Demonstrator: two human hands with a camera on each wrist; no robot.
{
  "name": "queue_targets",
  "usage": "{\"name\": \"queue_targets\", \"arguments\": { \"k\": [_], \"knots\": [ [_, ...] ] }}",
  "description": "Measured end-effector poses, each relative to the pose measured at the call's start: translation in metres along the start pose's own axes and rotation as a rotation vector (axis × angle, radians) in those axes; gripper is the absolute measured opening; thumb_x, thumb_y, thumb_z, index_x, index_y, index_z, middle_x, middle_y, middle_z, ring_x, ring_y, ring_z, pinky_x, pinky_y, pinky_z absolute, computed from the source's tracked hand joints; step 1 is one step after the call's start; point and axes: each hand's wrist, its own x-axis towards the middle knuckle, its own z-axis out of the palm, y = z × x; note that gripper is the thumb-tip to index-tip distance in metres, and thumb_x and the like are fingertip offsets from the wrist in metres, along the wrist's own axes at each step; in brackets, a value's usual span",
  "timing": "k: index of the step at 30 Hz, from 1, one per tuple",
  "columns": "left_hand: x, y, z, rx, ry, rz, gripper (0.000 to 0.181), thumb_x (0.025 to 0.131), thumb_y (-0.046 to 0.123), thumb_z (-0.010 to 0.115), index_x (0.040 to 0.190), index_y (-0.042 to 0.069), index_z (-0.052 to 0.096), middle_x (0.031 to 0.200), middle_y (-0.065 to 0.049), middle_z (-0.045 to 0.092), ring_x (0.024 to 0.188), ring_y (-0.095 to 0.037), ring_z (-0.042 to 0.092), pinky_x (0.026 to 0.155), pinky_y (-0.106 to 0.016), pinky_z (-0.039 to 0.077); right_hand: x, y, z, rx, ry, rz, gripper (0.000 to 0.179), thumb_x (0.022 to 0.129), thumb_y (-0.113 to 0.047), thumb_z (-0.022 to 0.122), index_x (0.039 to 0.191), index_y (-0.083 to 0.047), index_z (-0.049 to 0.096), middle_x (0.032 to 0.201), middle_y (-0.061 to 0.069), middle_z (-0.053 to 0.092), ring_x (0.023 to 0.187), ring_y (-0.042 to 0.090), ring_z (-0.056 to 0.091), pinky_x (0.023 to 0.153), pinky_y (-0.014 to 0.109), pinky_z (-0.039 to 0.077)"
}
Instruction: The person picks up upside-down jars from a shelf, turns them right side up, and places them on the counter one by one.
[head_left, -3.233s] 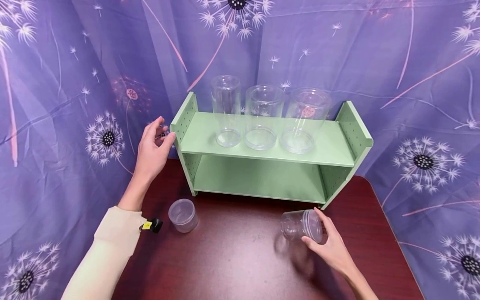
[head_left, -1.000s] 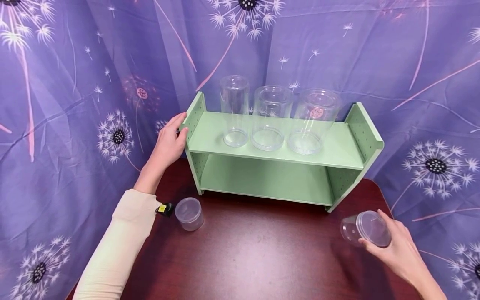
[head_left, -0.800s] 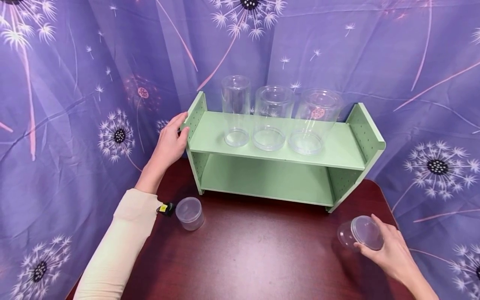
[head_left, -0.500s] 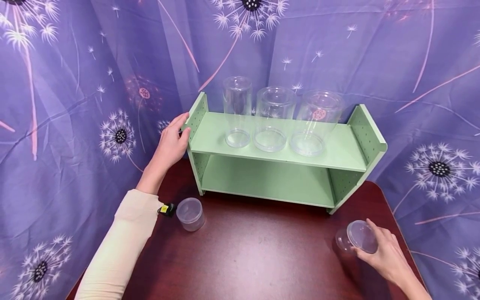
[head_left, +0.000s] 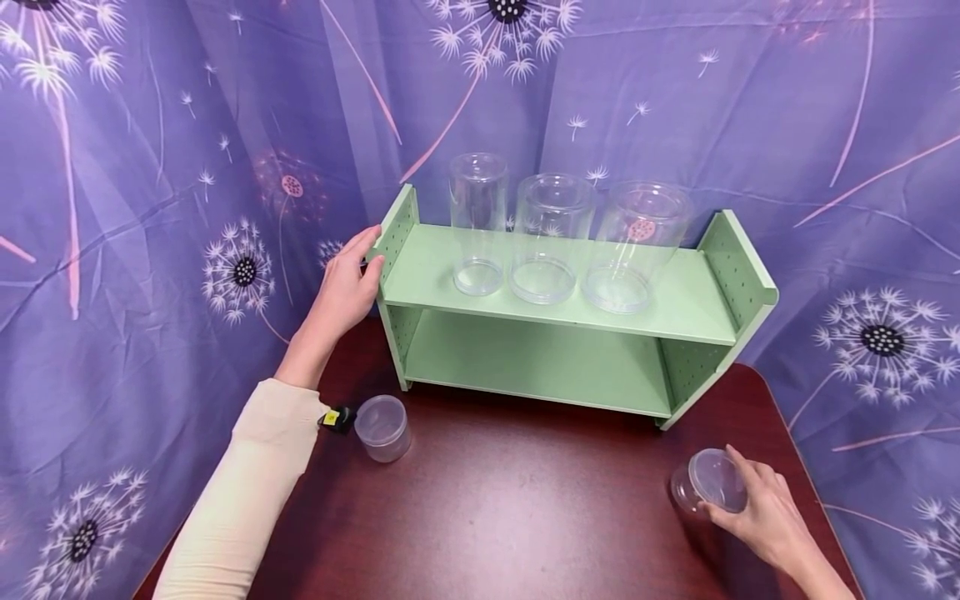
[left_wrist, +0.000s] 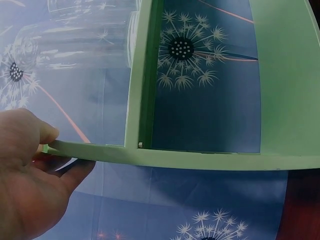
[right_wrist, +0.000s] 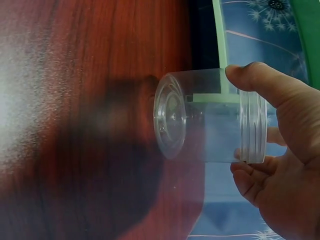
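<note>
- The right hand (head_left: 765, 517) grips a clear jar (head_left: 707, 481), near right at the table (head_left: 510, 500)!
- The left hand (head_left: 343, 287) clasps the green shelf (head_left: 525, 354) by its left end.
- Three clear cylinders (head_left: 553, 237) stand on top.

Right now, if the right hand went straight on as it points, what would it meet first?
The right hand would likely meet the tabletop, its jar leading; any gap is hard to judge.

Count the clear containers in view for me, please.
5: three containers stand on the green upper shelf, one small container stands on the table at left, and the right hand holds another container.
</note>
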Motion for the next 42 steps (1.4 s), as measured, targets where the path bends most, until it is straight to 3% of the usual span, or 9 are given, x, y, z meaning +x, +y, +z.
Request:
{"name": "queue_targets", "arguments": {
  "k": [10,22,31,35,40,42],
  "knots": [
    [0.0,-0.002,0.0,0.003,0.005,0.01,0.051,0.105,0.006,0.053,0.154,-0.004,0.043,0.159,-0.018,0.042,0.146,-0.033,0.04,0.119,-0.047,0.034,-0.005,0.004,0.007,0.001,-0.012,0.008,0.096,0.049,-0.014,0.095,0.133,0.01,0.056,0.105,0.033,0.061,0.089,0.048,0.055,0.075,0.032,0.033],
    [0.0,-0.002,-0.002,-0.005,0.009,0.013,0.049,0.105,0.004,0.053,0.152,-0.006,0.044,0.159,-0.019,0.043,0.148,-0.034,0.037,0.123,-0.044,0.028,-0.006,0.007,0.013,0.012,-0.009,-0.013,0.097,0.05,-0.012,0.093,0.136,0.009,0.053,0.107,0.034,0.061,0.092,0.049,0.052,0.08,0.038,0.031],
    [0.0,-0.001,0.0,0.0,0.002,0.006,0.05,0.105,0.005,0.053,0.153,-0.005,0.044,0.159,-0.018,0.043,0.147,-0.034,0.038,0.122,-0.045,0.029,-0.004,-0.002,0.0,0.059,-0.09,0.109,0.118,0.057,-0.023,0.098,0.152,0.01,0.035,0.122,0.041,0.054,0.104,0.055,0.048,0.083,0.055,0.036],
    [0.0,0.0,0.0,-0.005,0.006,0.008,0.05,0.105,0.004,0.053,0.153,-0.006,0.044,0.159,-0.019,0.043,0.147,-0.035,0.038,0.122,-0.046,0.029,0.003,-0.005,-0.007,0.101,-0.066,0.109,0.118,0.062,-0.021,0.097,0.156,0.008,0.031,0.125,0.037,0.055,0.108,0.054,0.047,0.095,0.043,0.032],
    [0.001,-0.001,0.0,-0.005,0.009,0.014,0.049,0.105,0.004,0.053,0.152,-0.007,0.044,0.158,-0.02,0.043,0.147,-0.035,0.038,0.122,-0.045,0.028,0.021,-0.007,-0.027,0.168,-0.051,0.111,0.112,0.074,-0.018,0.091,0.159,0.008,0.023,0.128,0.037,0.053,0.116,0.055,0.044,0.108,0.014,0.019],
    [0.001,0.0,0.0,-0.003,0.008,0.018,0.049,0.105,0.004,0.053,0.152,-0.007,0.044,0.158,-0.02,0.043,0.147,-0.035,0.038,0.123,-0.045,0.027,0.029,-0.008,-0.038,0.195,-0.06,0.127,0.107,0.08,-0.017,0.087,0.16,0.007,0.021,0.131,0.038,0.051,0.128,0.046,0.043,0.106,0.006,0.012]
  ]
}}
